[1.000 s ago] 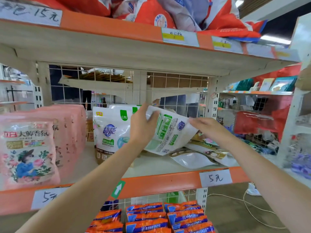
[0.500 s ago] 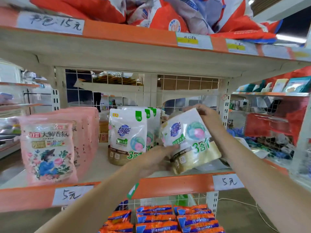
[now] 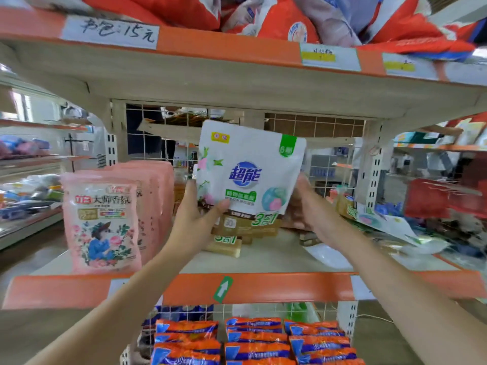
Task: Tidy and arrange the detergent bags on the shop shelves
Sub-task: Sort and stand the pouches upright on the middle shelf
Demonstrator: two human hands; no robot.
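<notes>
Pink flowered detergent pouches (image 3: 101,222) stand upright in a row at the left of the orange-edged middle shelf (image 3: 263,287). Just right of them the left hand (image 3: 196,222) pinches the lower left corner of a white glossy detergent pouch with a blue logo (image 3: 249,175), thumb on its front. The pouch is held upright above the shelf, long axis vertical, front toward the camera, top tilted slightly right. The right hand (image 3: 305,206) grips its right edge, forearm reaching in from lower right.

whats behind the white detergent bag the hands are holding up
Behind the white bag, held by the left hand and right hand, only the bottom of at least one matching bag shows on the shelf. The held bag covers the rest.
</notes>
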